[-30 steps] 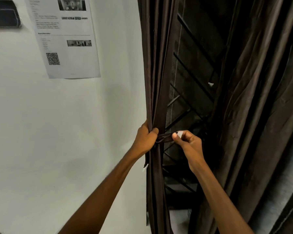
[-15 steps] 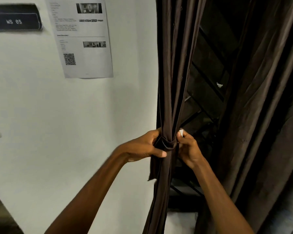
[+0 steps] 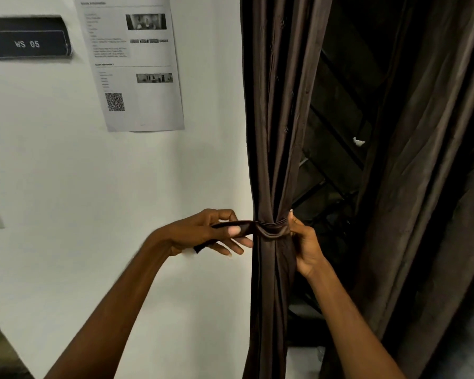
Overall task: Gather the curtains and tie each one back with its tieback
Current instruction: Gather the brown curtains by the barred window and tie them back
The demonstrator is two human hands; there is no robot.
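- presently, the left curtain [image 3: 274,132] hangs gathered into a narrow bundle just beside the white wall [image 3: 93,187], pinched in at about its mid-height.
- a dark brown tieback [image 3: 268,228] is wrapped round the front of that bundle at the pinched point, with one end drawn out leftward toward the wall.
- the left hand [image 3: 203,233] pinches that free end of the tieback between thumb and forefinger; the remaining fingers are stretched out toward the curtain and hold nothing.
- the tail of the strip shows below the left hand's palm.
- the right hand [image 3: 304,242] sits at the right edge of the bundle, fingers closed on the other end of the tieback; whether it also grips curtain cloth cannot be told.
- the two hands are apart, one on each side of the gathered curtain, level with each other.
- the right curtain [image 3: 422,187] hangs loose and spread in broad folds; no band is visible on it.
- between the curtains, dark diagonal window bars [image 3: 337,132] are visible.
- on the wall: a printed sheet [image 3: 137,64] with a qr code, and a dark nameplate [image 3: 28,42] reading "ws 05".
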